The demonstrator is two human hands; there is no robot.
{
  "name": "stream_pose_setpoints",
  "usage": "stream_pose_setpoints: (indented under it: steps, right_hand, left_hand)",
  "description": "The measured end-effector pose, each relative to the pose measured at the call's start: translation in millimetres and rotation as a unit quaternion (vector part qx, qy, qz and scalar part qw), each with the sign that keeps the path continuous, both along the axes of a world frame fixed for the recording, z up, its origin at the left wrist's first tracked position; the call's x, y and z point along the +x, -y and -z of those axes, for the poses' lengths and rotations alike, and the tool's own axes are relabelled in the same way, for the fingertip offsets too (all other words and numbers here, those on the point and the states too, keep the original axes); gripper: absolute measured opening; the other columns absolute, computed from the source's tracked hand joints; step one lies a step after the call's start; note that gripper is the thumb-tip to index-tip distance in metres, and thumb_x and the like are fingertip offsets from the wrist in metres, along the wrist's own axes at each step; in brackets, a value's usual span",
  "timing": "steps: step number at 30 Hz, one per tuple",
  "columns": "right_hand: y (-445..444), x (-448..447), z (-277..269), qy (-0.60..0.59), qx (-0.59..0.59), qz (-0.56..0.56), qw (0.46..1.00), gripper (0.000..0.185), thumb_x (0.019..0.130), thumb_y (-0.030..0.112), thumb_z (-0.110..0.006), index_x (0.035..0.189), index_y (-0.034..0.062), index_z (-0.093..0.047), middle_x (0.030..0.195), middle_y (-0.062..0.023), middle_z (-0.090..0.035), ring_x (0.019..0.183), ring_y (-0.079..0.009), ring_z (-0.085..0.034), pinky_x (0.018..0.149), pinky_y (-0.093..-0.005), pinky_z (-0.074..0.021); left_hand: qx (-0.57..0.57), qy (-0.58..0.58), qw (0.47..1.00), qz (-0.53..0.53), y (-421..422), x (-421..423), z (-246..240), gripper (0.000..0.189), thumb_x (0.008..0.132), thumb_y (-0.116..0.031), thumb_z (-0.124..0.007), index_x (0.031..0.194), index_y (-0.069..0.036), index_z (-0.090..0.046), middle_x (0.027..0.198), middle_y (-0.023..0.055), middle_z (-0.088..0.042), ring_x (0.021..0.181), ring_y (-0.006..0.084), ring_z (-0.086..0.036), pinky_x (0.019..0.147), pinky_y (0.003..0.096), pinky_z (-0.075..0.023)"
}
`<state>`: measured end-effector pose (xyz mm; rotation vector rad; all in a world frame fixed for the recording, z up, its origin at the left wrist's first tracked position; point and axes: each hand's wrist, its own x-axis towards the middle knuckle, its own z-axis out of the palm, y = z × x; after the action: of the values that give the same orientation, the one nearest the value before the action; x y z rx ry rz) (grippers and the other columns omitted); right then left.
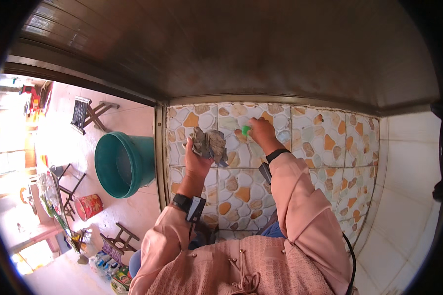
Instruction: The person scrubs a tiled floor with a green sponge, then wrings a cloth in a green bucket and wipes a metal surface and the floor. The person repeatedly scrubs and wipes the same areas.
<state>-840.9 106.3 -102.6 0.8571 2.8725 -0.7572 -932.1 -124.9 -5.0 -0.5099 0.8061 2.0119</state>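
Observation:
My left hand [198,160] holds a crumpled, dirty grey cloth [216,145] above the pebble-patterned floor tiles [243,193]. The thumb lies along the cloth's near left side, and folds hang past the fingers. To the right, my right hand [262,132] is closed around a small bright green object [246,130]. Only its green end shows between the fingers, so I cannot tell what it is. Both hands are apart from each other, near the foot of a dark brown panelled surface [265,55].
Left of the metal door frame [161,147] stands a teal plastic bucket [144,162]. Beyond it are a folding stool [96,114], a red patterned bucket [89,207], another folding stool [120,239] and several bottles [105,263]. White wall tiles [409,162] rise at right.

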Motion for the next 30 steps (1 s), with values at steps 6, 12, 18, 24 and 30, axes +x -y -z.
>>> stream_pose_setpoints:
  steps: [6,12,18,24,30]
  right_hand:
    - [-14,-6,16,-0.056,-0.037,-0.159,0.985,0.019,0.073,0.009,-0.064,0.092,0.0145,-0.062,0.086,-0.0105,-0.057,0.08,-0.0343,-0.06,0.07,-0.0435,-0.0501]
    - [-20,3,28,-0.124,-0.15,-0.117,0.974,0.019,0.076,0.007,-0.06,0.093,0.014,-0.065,0.092,-0.0111,-0.061,0.081,-0.0336,-0.061,0.068,-0.0415,-0.0498]
    - [-2,14,13,-0.162,-0.209,0.027,0.964,0.043,0.078,0.021,-0.066,0.12,0.0151,-0.057,0.107,-0.0131,-0.06,0.09,-0.0322,-0.06,0.078,-0.0403,-0.0495]
    - [84,34,-20,-0.193,-0.208,-0.142,0.948,0.067,0.079,0.033,-0.071,0.135,0.0077,-0.043,0.128,-0.0186,-0.049,0.116,-0.0344,-0.05,0.096,-0.0392,-0.0421]
    - [59,45,-4,-0.125,-0.802,0.145,0.566,0.059,0.087,0.027,-0.066,0.135,0.0026,-0.041,0.12,-0.0077,-0.056,0.108,-0.0177,-0.055,0.093,-0.0293,-0.0434]
  left_hand:
    - [0.048,0.006,0.998,-0.036,24,25,14,0.061,0.093,-0.059,-0.033,0.133,-0.016,-0.048,0.136,0.0083,-0.05,0.127,0.0313,-0.043,0.102,0.0556,-0.0309]
    - [-0.121,-0.001,0.993,-0.004,41,43,37,0.054,0.095,-0.052,-0.037,0.134,-0.014,-0.045,0.131,0.006,-0.053,0.122,0.0259,-0.049,0.097,0.0524,-0.0385]
    - [-0.255,-0.038,0.966,0.006,55,57,33,0.037,0.092,-0.03,-0.055,0.125,-0.014,-0.052,0.114,0.0044,-0.061,0.106,0.0197,-0.059,0.085,0.0411,-0.0509]
    - [-0.364,-0.123,0.914,0.126,21,48,19,0.04,0.09,-0.028,-0.059,0.126,-0.012,-0.05,0.108,0.0004,-0.061,0.094,0.0154,-0.06,0.077,0.0368,-0.0522]
    - [-0.178,-0.197,0.933,0.242,-40,77,-9,0.062,0.088,-0.037,-0.063,0.136,-0.005,-0.04,0.111,0.0043,-0.058,0.098,0.0137,-0.058,0.08,0.0303,-0.0496]
